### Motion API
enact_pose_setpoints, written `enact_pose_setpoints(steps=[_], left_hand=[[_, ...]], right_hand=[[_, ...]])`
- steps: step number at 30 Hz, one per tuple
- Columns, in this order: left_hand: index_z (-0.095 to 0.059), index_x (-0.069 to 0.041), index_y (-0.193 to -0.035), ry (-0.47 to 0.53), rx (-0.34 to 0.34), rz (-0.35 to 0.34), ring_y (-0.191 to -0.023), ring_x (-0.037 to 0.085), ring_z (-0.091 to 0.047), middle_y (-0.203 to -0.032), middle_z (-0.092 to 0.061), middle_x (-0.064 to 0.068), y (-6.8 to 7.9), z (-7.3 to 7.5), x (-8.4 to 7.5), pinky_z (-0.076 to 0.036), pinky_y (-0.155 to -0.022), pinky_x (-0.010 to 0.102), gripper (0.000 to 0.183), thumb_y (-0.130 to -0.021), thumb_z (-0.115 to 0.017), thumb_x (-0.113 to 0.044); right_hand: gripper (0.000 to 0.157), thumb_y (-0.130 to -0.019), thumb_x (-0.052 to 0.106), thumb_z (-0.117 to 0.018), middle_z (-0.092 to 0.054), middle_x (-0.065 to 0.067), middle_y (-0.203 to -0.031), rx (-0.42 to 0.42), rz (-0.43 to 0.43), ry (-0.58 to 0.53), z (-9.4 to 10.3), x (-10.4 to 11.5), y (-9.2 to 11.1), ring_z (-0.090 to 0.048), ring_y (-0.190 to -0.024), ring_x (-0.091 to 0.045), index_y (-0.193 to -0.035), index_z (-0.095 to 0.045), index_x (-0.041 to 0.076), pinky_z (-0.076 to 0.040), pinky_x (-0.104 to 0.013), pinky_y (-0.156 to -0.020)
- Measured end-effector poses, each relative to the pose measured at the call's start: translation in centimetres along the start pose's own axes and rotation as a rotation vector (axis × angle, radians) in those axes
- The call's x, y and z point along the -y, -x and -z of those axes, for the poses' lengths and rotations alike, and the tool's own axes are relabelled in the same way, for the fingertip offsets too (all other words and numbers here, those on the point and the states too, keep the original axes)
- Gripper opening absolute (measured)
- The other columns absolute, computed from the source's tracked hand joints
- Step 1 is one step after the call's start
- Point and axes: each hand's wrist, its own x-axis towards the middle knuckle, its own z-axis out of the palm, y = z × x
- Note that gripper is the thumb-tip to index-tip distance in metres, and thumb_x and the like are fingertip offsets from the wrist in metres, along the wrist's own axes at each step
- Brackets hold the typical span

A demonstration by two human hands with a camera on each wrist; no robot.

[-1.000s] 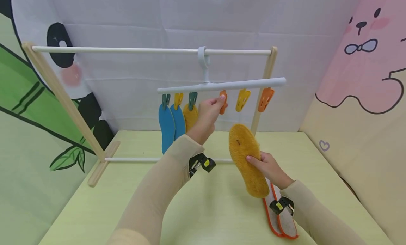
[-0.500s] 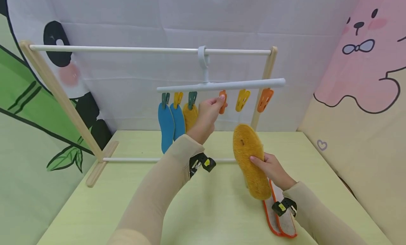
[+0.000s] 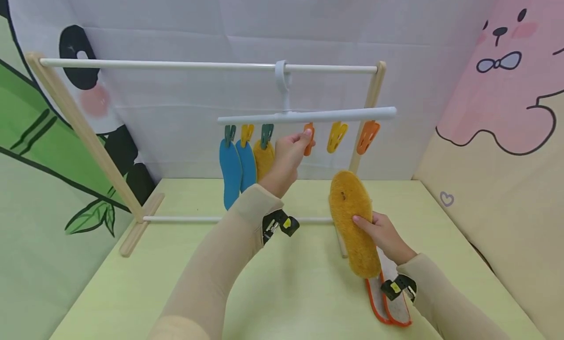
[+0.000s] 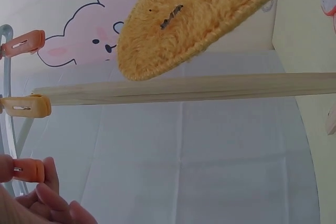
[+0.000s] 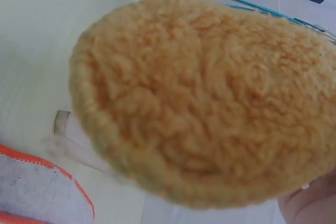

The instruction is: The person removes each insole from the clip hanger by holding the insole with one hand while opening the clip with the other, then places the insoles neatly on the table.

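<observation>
My left hand [image 3: 288, 159] pinches an orange clothespin [image 3: 309, 139] that hangs from the white hanger bar [image 3: 343, 115]. In the left wrist view the thumb and a finger press this orange clip [image 4: 29, 170] from both sides. My right hand [image 3: 387, 236] grips a fuzzy yellow insole [image 3: 354, 222] by its side edge, thumb on the front face. The insole stands nearly upright, below and to the right of the pinched clip and apart from it. It fills most of the right wrist view, where the hand is mostly hidden behind it.
Two blue insoles [image 3: 230, 173] and another yellow insole [image 3: 263, 160] hang from clips on the left. A yellow clip [image 3: 337, 137] and an orange clip [image 3: 367, 137] hang on the right. Grey insoles with red edging [image 3: 396, 308] lie on the table. A wooden rack [image 3: 88, 139] supports the hanger.
My right hand has moved slightly to the right with the yellow insole. The left hand stays on the orange clothespin.
</observation>
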Motion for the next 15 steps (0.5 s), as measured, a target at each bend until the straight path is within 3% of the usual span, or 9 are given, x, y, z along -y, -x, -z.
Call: enact_pose_setpoints(steps=[15], left_hand=[[-0.067,-0.001,-0.115,-0.008,-0.021,0.007,-0.101,0.021,-0.055,-0.106,-0.069,0.01,0.28,-0.08,-0.37,-0.034,-0.104,0.043,0.036,-0.096,-0.057,-0.03]], right_hand=[[0.041,-0.101,0.02,-0.05,-0.064,-0.015,-0.1,-0.003,0.003,-0.009,0.34,-0.09,0.04,-0.062,-0.084,-0.012,-0.117,-0.051,-0.018,-0.052,-0.028,-0.076]])
